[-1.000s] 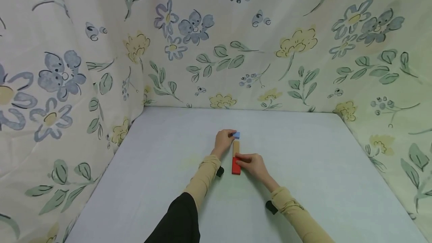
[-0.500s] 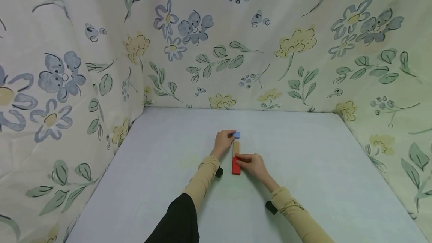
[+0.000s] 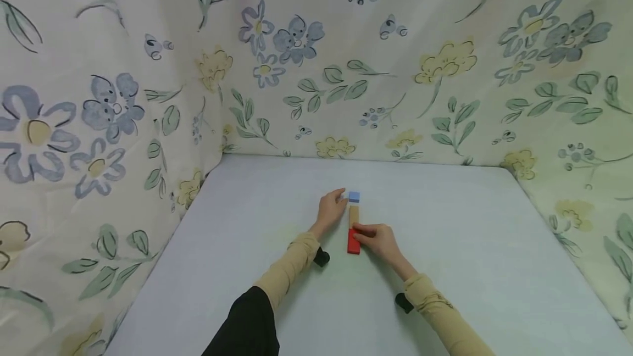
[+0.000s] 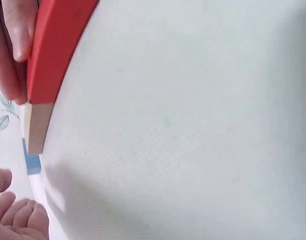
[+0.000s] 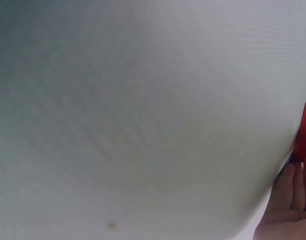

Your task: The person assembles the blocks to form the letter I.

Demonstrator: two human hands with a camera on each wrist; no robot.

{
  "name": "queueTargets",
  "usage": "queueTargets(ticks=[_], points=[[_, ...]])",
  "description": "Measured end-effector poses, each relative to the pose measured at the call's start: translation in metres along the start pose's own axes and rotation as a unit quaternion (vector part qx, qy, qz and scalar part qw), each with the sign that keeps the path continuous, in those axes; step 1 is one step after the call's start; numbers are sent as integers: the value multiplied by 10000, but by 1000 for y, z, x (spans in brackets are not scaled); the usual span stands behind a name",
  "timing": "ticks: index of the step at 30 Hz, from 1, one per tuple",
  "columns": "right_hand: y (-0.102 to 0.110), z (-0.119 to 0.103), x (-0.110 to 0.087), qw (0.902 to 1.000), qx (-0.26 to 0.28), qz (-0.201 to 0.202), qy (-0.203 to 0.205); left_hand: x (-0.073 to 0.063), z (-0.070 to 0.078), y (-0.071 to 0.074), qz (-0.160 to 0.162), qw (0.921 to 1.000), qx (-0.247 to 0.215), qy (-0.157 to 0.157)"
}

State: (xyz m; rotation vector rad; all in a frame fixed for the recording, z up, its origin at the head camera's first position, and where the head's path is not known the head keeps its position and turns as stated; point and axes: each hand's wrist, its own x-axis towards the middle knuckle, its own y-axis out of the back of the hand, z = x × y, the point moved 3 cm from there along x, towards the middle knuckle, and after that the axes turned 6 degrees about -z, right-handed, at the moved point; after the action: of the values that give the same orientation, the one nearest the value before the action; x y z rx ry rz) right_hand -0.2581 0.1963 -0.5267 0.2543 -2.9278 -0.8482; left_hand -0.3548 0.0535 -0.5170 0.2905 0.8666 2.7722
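A red block [image 3: 353, 243], a natural-wood block [image 3: 354, 217] and a blue block [image 3: 354, 196] lie in a line in the head view, red nearest. The red and wood blocks meet end to end; a narrow pale strip shows between wood and blue. My right hand [image 3: 379, 240] pinches the red block near its far end, from the right. Left of the blue block is my left hand [image 3: 330, 212], fingers loosely bent, apart from it and holding nothing. In the left wrist view the red block [image 4: 62, 50] and the left hand [image 4: 20, 222] show; the right wrist view shows only part of the red block [image 5: 304, 132].
The blocks lie on a white-covered table [image 3: 460, 235]. Behind and at the sides hangs a floral curtain [image 3: 386, 87]. A small black device sits under each wrist, the left one [image 3: 321, 257] close to the tabletop.
My left hand has let go of the blue block and drawn a little to the left. The right hand keeps its pinch on the red block. The head view has shifted slightly.
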Motion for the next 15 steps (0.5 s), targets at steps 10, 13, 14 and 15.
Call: queueTargets(ticks=[10,13,14,15], points=[[6,-5,8,9924,-943,44,792,-7,22,21,249,9991,-123,-306],[6,-5,9,9856,-1275,165,1097,-9,26,24,240,9991,-141,-334],[6,-5,9,9826,-1407,225,1194,-10,27,25,229,9990,-167,-333],[6,-6,9,9796,-1512,293,1291,-11,27,26,235,9990,-176,-344]])
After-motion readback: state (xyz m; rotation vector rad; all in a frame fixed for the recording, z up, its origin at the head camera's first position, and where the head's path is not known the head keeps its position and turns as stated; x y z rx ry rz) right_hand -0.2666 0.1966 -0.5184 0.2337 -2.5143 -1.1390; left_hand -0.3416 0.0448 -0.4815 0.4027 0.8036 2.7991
